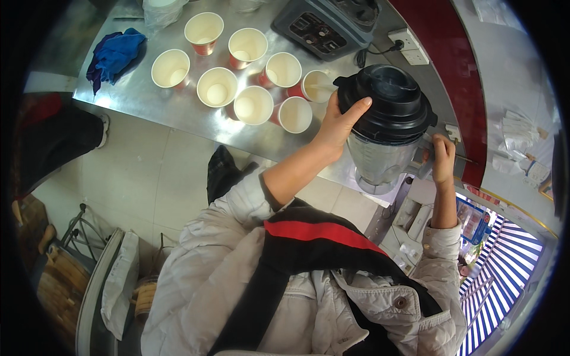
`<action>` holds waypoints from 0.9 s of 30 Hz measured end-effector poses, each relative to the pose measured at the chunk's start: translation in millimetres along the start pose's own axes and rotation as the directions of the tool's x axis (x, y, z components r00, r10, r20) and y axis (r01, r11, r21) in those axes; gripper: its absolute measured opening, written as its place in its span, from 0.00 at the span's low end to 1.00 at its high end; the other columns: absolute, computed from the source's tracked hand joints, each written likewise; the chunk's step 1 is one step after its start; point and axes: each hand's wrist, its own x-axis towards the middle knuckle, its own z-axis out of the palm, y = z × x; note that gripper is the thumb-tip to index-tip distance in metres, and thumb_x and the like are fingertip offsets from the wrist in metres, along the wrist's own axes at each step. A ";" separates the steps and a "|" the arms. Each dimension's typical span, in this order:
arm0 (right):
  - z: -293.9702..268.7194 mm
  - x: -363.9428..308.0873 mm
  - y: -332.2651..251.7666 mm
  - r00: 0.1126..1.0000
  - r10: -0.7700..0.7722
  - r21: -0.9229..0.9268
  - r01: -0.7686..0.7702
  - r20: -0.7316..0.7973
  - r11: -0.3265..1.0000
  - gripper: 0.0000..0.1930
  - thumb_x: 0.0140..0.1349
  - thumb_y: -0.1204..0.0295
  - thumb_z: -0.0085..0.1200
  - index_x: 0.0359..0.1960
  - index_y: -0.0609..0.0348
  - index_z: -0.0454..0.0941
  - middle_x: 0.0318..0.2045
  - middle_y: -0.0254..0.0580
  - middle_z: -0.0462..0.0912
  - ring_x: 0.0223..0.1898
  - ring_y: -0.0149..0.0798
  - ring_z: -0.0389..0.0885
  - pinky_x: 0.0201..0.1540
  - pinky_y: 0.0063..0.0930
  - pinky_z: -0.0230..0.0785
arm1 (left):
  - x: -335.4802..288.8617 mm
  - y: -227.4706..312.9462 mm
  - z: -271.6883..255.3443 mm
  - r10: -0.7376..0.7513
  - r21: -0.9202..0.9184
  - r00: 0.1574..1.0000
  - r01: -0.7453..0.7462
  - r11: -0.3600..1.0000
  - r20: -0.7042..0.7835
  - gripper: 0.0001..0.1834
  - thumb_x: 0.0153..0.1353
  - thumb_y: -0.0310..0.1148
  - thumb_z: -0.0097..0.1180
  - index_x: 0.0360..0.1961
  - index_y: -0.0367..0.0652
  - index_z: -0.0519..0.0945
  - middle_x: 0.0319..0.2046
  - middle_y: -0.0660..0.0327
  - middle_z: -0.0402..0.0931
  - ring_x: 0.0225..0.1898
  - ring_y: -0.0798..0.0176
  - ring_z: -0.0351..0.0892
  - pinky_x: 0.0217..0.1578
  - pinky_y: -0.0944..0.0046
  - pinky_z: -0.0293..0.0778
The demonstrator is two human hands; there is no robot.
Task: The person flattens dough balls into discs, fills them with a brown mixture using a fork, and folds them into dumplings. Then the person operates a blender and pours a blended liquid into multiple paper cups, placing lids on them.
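A clear blender jar (379,161) with a wide black lid (389,101) is held up at the right edge of the steel table. My left hand (340,127) grips the lid's near-left rim, thumb lying across its top. My right hand (442,159) is closed round the jar's handle (424,157) on the other side. The jar's clear wall looks slightly cloudy, and I cannot make out any contents. Just left of the lid stands a red and white paper cup (316,86) with a pale thing in it, partly hidden.
Several more paper cups (253,105) stand upright on the steel table (136,110). A grey blender base (317,26) is at the back, near a wall socket (408,44) with a plug. Blue cloth (119,54) lies far left. A person's dark-clothed leg (59,133) shows at left.
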 end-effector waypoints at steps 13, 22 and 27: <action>-11.2 -1.8 -13.3 1.000 0.011 -0.100 -0.010 0.009 0.995 0.16 0.63 0.63 0.43 0.20 0.57 0.67 0.12 0.35 0.67 0.14 0.27 0.66 0.18 0.21 0.56 | 2.0 -3.1 7.5 -0.020 -0.064 1.000 0.020 0.998 0.002 0.30 0.54 0.40 0.64 0.53 0.43 0.64 0.49 0.63 0.70 0.52 0.67 0.67 0.55 0.64 0.61; -15.0 -5.4 -31.5 1.000 0.007 -0.146 -0.005 0.013 0.989 0.16 0.63 0.63 0.42 0.20 0.59 0.67 0.13 0.35 0.68 0.14 0.27 0.65 0.18 0.21 0.56 | 0.7 -1.1 11.5 -0.030 -0.083 0.999 0.032 0.996 0.018 0.31 0.54 0.42 0.64 0.54 0.43 0.63 0.50 0.63 0.69 0.53 0.67 0.66 0.56 0.64 0.59; -16.6 -5.9 -36.8 1.000 0.000 -0.177 0.005 0.025 0.984 0.16 0.63 0.63 0.41 0.20 0.60 0.68 0.13 0.35 0.68 0.14 0.27 0.65 0.18 0.21 0.56 | -1.2 0.9 13.3 -0.049 -0.088 0.999 0.050 0.995 0.008 0.31 0.54 0.42 0.64 0.53 0.44 0.64 0.49 0.63 0.69 0.53 0.67 0.66 0.56 0.64 0.60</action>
